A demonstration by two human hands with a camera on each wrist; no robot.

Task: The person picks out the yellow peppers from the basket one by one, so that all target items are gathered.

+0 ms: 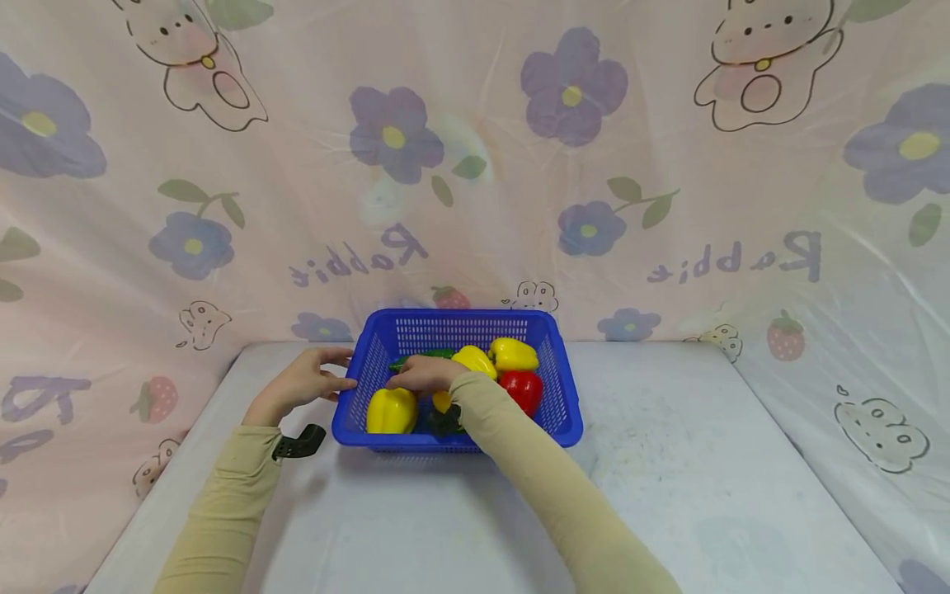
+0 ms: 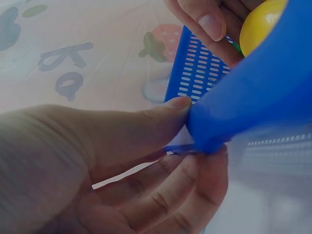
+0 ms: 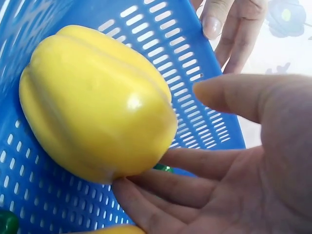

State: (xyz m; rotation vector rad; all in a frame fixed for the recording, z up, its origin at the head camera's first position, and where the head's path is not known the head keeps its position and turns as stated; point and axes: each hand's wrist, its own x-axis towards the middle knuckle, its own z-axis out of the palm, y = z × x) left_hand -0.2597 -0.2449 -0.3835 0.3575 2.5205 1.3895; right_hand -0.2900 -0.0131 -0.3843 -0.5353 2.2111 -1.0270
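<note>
We see long, plain sleeves of yellowish beige: the left sleeve creases lightly toward its far end, and the right sleeve broadens toward the near side, its cuff ending at the wrist. At the right edge of the left cuff we notice a black strap piece, bent and blocky at its tip. Our left hand and right hand are bare, with short, rounded nails
</note>
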